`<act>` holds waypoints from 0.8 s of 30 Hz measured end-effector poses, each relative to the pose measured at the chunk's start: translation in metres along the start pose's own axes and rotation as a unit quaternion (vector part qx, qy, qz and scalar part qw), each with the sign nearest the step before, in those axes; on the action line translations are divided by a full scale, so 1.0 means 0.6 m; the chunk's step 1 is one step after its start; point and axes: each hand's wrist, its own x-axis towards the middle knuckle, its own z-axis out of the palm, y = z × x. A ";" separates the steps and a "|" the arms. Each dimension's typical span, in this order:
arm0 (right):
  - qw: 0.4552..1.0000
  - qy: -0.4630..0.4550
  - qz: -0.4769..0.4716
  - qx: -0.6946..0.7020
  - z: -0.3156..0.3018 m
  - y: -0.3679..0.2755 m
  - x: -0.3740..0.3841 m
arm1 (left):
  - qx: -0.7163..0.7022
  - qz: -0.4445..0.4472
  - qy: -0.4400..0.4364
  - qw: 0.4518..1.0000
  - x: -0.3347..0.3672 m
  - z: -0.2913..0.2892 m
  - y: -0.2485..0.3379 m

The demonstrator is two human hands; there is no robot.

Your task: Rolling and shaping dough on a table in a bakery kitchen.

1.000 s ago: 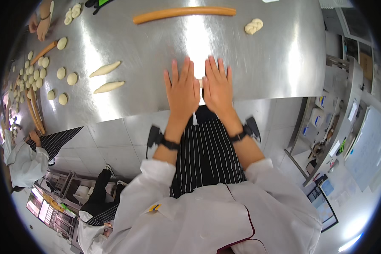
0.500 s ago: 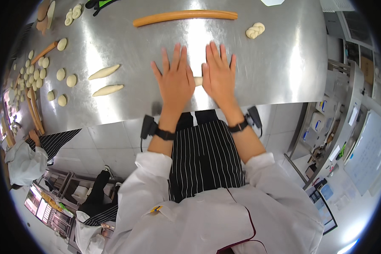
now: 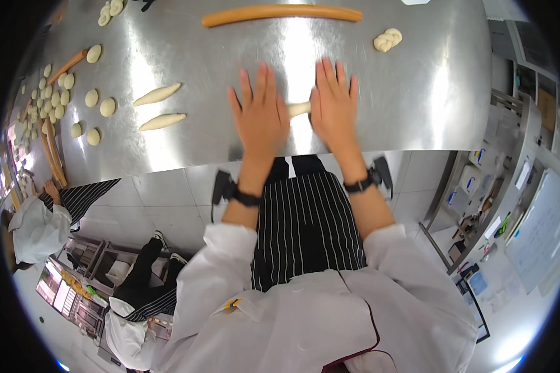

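My left hand (image 3: 261, 118) and my right hand (image 3: 334, 112) lie flat, fingers stretched forward, over a strip of dough (image 3: 299, 109) on the steel table. Only the dough's middle shows in the gap between my hands; its ends are hidden under my palms. To the left lie two tapered dough pieces, one (image 3: 157, 94) behind the other (image 3: 162, 122). A knotted piece of dough (image 3: 387, 40) sits farther back on the right. Beyond my fingertips a long wooden rolling pin (image 3: 282, 13) lies crosswise.
Several round dough balls (image 3: 107, 107) are spread over the left of the steel table (image 3: 218, 68), with more rolling pins (image 3: 53, 152) among them. Another twisted dough piece (image 3: 111, 11) lies at the far left. Two people stand at the lower left. Shelving (image 3: 473, 180) is on the right.
My hands have moved slightly apart, so more of the dough strip shows between them. It looks longer and a little tilted. The whole view has shifted slightly.
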 end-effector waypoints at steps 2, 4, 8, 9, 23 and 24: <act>0.998 -0.015 0.042 0.034 -0.002 -0.009 -0.082 | -0.053 -0.033 -0.024 0.998 -0.078 0.006 0.014; 0.999 -0.016 0.049 0.013 0.001 -0.018 -0.077 | -0.007 -0.020 -0.019 1.000 -0.043 -0.001 0.013; 0.999 0.029 0.021 -0.029 0.010 -0.014 0.059 | 0.070 0.002 -0.010 0.997 0.064 -0.013 -0.020; 0.999 0.030 0.008 -0.021 0.008 -0.009 0.060 | 0.069 0.001 -0.014 0.997 0.051 -0.012 -0.015; 0.999 -0.005 0.037 0.023 -0.003 0.000 -0.066 | -0.025 -0.036 -0.002 0.999 -0.057 0.003 -0.003; 0.997 -0.028 0.065 0.037 -0.006 -0.001 -0.095 | -0.027 -0.032 0.002 0.999 -0.064 0.002 0.000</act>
